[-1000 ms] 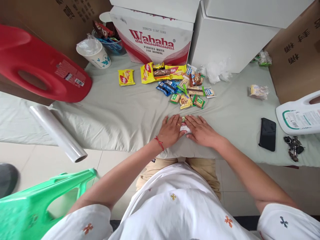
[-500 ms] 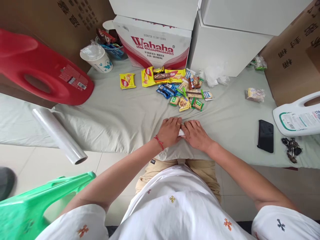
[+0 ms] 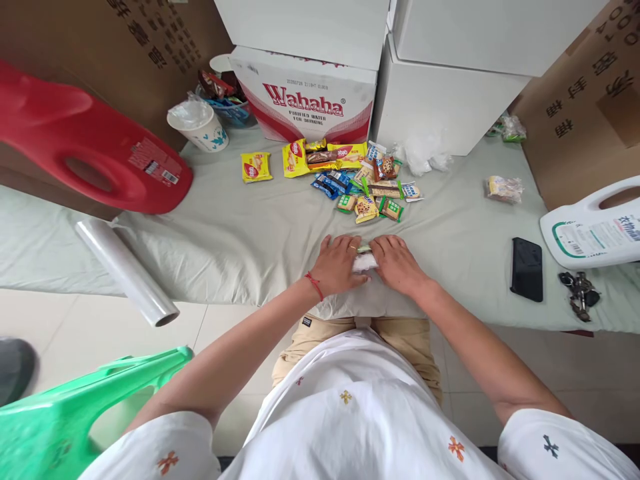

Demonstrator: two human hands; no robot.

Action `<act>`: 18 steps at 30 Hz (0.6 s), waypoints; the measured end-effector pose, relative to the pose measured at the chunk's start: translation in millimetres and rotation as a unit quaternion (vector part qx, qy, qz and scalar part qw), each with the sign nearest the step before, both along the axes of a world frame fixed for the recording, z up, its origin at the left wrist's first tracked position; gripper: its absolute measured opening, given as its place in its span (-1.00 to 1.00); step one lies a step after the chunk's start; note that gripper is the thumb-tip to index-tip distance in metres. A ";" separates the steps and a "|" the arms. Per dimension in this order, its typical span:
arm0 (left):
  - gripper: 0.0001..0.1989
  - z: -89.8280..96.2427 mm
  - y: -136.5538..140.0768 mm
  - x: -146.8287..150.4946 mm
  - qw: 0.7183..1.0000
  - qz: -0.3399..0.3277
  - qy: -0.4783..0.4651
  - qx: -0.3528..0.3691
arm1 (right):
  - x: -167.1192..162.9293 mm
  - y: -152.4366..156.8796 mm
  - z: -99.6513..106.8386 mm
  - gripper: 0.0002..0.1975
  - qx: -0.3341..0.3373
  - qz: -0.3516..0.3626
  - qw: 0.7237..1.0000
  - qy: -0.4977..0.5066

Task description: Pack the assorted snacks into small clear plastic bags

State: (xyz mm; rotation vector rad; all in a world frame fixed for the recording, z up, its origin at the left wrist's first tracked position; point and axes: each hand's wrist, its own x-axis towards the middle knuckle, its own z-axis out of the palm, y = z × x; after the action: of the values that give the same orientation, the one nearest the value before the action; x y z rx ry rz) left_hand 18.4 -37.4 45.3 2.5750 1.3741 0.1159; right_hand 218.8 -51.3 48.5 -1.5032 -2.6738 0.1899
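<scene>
Near the front edge of the cloth-covered table [image 3: 280,247], a small bundle wrapped in whitish clear plastic [image 3: 365,262] lies between my two hands, with a pale green strip along its far side. My left hand [image 3: 340,264], wearing a red string bracelet and a ring, has its fingers curved over the left end, thumb along the near side. My right hand [image 3: 397,262] is curled over the right end. My fingers hide both ends of the bundle. Just beyond lie small biscuit packs [image 3: 367,209], blue-wrapped snacks [image 3: 333,181] and yellow wafer packs [image 3: 295,159].
At left are a red jug [image 3: 150,170], a plastic film roll [image 3: 127,272], a paper cup [image 3: 200,127] and a green stool [image 3: 100,390]. Boxes [image 3: 310,100] line the back. At right are crumpled plastic [image 3: 425,153], a phone [image 3: 527,269], keys [image 3: 580,295] and a white jug [image 3: 595,230].
My hands have moved slightly apart, the right one shifting right, so more of the wrapped bundle shows between them. The view has shifted a little; the other things stay in place.
</scene>
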 end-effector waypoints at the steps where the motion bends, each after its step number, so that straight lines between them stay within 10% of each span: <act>1: -0.16 1.9 1.4 -4.5 1.000 0.005 0.000 -0.013 | -0.1 -2.2 -0.5 -0.54 0.006 -0.002 1.000 0.012; 7: -0.53 4.1 4.1 -15.7 0.998 -0.002 0.042 -0.043 | 20.3 -1.2 -6.5 -0.21 -0.112 0.034 0.959 0.259; 12: -0.56 2.6 -1.9 -9.5 0.998 0.034 0.001 -0.054 | 34.2 8.3 -6.6 -0.35 -0.255 -0.125 0.881 0.379; 18: -0.28 7.3 -5.7 -12.0 0.992 0.009 -0.074 -0.106 | 16.4 4.9 -10.1 -0.59 -0.294 -0.135 0.860 0.394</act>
State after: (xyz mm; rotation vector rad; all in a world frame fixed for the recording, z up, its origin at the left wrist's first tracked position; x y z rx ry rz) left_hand 6.3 -43.0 52.7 2.3302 1.2830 0.1526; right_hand 235.2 -46.4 38.4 -1.4357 -1.7837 1.3631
